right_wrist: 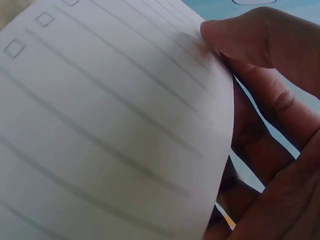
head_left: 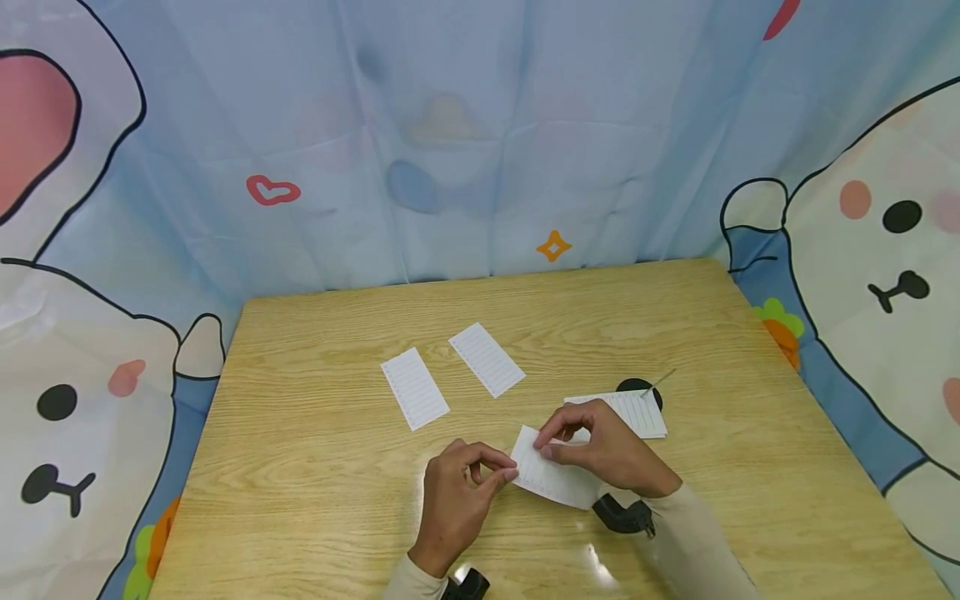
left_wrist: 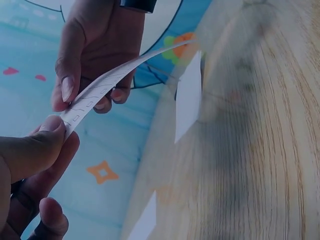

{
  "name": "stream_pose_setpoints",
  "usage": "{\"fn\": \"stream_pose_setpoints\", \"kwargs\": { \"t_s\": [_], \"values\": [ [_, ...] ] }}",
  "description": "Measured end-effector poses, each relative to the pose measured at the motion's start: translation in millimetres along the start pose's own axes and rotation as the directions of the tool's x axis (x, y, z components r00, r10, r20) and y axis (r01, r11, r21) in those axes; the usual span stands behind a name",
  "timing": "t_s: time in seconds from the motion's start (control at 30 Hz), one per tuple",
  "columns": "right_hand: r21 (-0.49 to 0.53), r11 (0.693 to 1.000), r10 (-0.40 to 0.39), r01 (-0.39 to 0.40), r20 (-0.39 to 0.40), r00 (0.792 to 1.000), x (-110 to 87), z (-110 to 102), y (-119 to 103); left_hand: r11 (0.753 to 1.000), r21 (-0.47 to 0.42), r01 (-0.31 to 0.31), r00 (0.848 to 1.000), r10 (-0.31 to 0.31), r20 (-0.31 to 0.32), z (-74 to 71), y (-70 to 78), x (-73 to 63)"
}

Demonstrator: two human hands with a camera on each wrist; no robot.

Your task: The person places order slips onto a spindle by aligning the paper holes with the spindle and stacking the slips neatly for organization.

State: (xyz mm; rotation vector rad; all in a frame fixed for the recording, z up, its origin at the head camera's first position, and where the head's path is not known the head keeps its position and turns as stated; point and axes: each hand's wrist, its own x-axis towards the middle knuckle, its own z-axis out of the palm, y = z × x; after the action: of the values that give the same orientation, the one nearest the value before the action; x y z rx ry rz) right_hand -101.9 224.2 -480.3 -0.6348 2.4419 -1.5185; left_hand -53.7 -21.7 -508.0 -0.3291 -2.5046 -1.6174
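Note:
A small white lined sheet of paper (head_left: pixel 558 479) with a row of checkbox squares is held between both hands, raised over the table and bowed along its length. My left hand (head_left: pixel 461 496) pinches its left corner between thumb and index finger. At the upper edge, my right hand (head_left: pixel 611 450) pinches the sheet with thumb and fingertips. The right wrist view shows the right thumb (right_wrist: pixel 265 37) on the lined face of the paper, the other fingers behind it. Just beyond the right hand lies a pad of similar lined sheets (head_left: pixel 637 412), partly covered by that hand.
Two loose lined sheets, a left one (head_left: pixel 415 389) and a right one (head_left: pixel 487 360), lie apart on the wooden table (head_left: pixel 315 467). A black round object (head_left: pixel 634 385) and a thin stick (head_left: pixel 664 377) show at the pad's far edge. A printed curtain (head_left: pixel 465 167) hangs behind the table.

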Motion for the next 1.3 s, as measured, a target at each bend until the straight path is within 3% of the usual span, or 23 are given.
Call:
{"fn": "stream_pose_setpoints", "kwargs": {
  "t_s": [0.37,0.63,0.93,1.3],
  "values": [
    [0.008,1.0,0.013,-0.013,-0.007,1.0,2.5,4,-6,1.0,0.007,-0.028,1.0,0.028,0.004,2.5,0.4,1.1],
    [0.126,0.991,0.051,-0.037,-0.107,0.993,3.3,6,-6,0.999,-0.048,-0.024,0.999,0.022,-0.045,2.6,0.9,2.1],
    [0.351,0.931,0.192,-0.1,-0.239,0.952,6.7,19,-9,0.994,-0.105,0.01,0.995,-0.019,-0.093,4.2,4.0,2.0],
    [0.481,0.871,0.272,-0.103,-0.297,0.915,9.1,27,-12,0.993,-0.12,0.002,0.994,-0.015,-0.111,7.7,8.4,2.9]
  ]
}}
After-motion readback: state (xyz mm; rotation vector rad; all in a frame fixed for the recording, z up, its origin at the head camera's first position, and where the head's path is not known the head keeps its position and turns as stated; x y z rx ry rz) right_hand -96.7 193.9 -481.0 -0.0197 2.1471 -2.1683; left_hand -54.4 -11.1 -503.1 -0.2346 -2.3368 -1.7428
